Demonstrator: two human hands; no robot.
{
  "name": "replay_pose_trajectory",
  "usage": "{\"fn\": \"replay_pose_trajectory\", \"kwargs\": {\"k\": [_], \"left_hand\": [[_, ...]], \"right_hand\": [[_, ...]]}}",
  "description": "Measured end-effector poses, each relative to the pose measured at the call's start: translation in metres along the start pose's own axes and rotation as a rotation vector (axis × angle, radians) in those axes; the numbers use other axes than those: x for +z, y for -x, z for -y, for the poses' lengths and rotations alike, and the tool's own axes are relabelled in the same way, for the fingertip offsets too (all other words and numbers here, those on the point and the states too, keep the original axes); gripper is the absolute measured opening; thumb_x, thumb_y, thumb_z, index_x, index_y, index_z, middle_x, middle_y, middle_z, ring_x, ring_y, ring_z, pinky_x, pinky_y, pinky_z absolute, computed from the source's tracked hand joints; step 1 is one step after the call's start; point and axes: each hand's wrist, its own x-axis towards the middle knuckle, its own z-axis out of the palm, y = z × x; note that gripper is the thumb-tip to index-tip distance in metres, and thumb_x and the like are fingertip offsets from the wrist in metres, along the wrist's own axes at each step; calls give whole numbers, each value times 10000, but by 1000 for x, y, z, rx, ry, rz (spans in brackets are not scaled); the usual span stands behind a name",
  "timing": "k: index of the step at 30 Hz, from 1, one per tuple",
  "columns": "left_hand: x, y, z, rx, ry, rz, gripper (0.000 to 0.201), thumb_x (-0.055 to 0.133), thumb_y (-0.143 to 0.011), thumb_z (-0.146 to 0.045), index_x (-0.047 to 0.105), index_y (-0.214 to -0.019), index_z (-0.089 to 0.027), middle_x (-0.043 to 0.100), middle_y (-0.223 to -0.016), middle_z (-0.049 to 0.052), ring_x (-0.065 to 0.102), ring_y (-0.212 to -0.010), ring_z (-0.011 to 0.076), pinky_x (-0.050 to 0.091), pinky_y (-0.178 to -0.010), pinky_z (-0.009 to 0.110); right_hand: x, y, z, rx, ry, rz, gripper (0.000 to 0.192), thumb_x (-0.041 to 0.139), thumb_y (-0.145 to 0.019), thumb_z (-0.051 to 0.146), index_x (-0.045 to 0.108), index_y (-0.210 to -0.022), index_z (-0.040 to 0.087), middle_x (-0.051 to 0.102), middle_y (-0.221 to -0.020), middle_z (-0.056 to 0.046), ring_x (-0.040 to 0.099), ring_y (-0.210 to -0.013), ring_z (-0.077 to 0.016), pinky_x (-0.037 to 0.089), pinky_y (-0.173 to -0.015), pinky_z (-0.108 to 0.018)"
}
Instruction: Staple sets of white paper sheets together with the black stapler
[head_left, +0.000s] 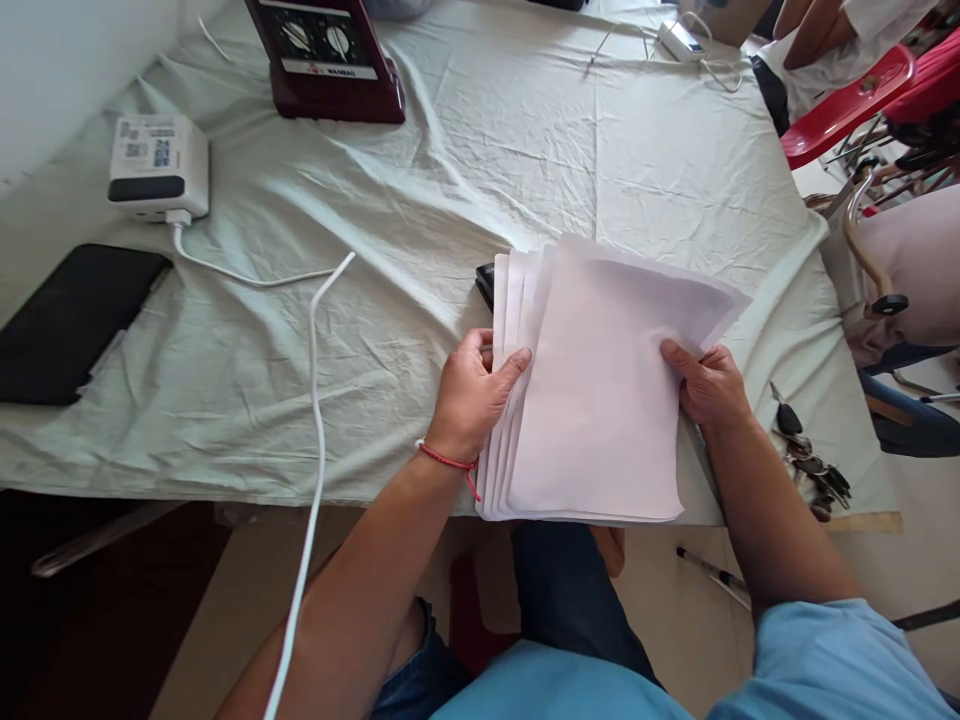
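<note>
My left fingers [512,369] and right fingers [679,359] pinch the paper [600,410] at the bench's [397,400] near edge. It partly hides something black [484,285].

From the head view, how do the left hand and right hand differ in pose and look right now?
The left hand holds the fanned left edges of the paper stack; the right hand holds paper at the right side. The left hand has a red cord at its wrist, while the right hand shows none. Both are bare, with thumbs on top of the paper.

Keys [811,466] right of papers [600,420] (cable [321,445] left)
</note>
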Motion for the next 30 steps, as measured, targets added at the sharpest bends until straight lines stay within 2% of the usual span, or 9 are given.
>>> {"fn": "replay_pose_trajectory", "kwargs": {"k": [2, 4, 10, 16, 19, 22, 25, 27, 30], "left_hand": [[1, 1, -3, -3, 77, 91, 366, 864, -820, -449, 708, -1007, -176, 816, -1028, 86, 765, -1053, 290, 597, -947, 411], [3, 3, -7, -3, 191, 162, 308, 850, -832, -413, 733, -994, -179, 824, -1118, 80, 747, -1175, 296, 577, -1060, 432], [11, 10, -11, -131, 360, 341, 294, 836, -844, -346, 742, -1071, -184, 827, -1168, 81, 721, -1283, 319, 571, -1124, 470], [21, 15, -6, -148, 376, 205, 367, 810, -912, -490, 708, -1099, -192, 781, -1311, 94, 624, -1435, 316, 498, -1214, 444], [22, 18, -7, -160, 396, 208, 473, 884, -851, -509, 671, -1140, -201, 784, -1305, 97, 666, -1380, 332, 525, -1181, 468], [23, 20, -8, -221, 373, 289, 589, 995, -720, -411, 694, -1173, -186, 810, -1231, 109, 735, -1255, 356, 572, -1119, 513], [22, 21, -8, -301, 369, 347, 553, 1021, -670, -360, 756, -1109, -154, 835, -1105, 119, 785, -1116, 362, 604, -1067, 555], [21, 21, -10, -319, 392, 328, 505, 1021, -672, -345, 773, -1067, -151, 840, -1041, 108, 802, -1050, 350, 625, -1037, 560], [17, 18, -15, -287, 439, 232, 450, 1010, -685, -333, 775, -1033, -171, 843, -1017, 85, 807, -1053, 338, 649, -1020, 538]], "right_hand": [[-1, 1, 1, 33, 1, 19, 450, 999, -648, 498, 784, -956, 249, 833, -1008, -36, 795, -872, -227, 679, -776, -343], [-2, 3, 3, 70, 1, 39, 480, 1007, -631, 493, 785, -968, 232, 831, -977, -46, 786, -800, -225, 675, -726, -350], [-4, 7, 8, 138, -5, 72, 572, 1042, -558, 441, 783, -1014, 214, 822, -946, -44, 760, -706, -199, 649, -644, -314], [3, 10, 12, 179, 10, 64, 492, 1027, -597, 457, 785, -933, 192, 803, -848, -42, 728, -629, -183, 626, -589, -303], [6, 13, 13, 164, 7, 43, 476, 1012, -622, 474, 780, -933, 197, 800, -835, -39, 730, -638, -182, 613, -592, -291], [9, 16, 13, 133, 0, 26, 475, 992, -657, 493, 770, -970, 213, 809, -873, -41, 757, -698, -199, 623, -636, -300], [10, 18, 12, 107, -12, 21, 516, 963, -684, 559, 755, -1027, 234, 817, -936, -48, 788, -796, -242, 660, -723, -358], [11, 20, 14, 91, -36, 32, 588, 913, -695, 676, 749, -1074, 257, 822, -1020, -53, 801, -902, -270, 676, -804, -402], [11, 24, 18, 80, -105, 153, 763, 706, -743, 906, 750, -1177, 280, 805, -1194, -79, 777, -1129, -310, 662, -935, -464]]}}
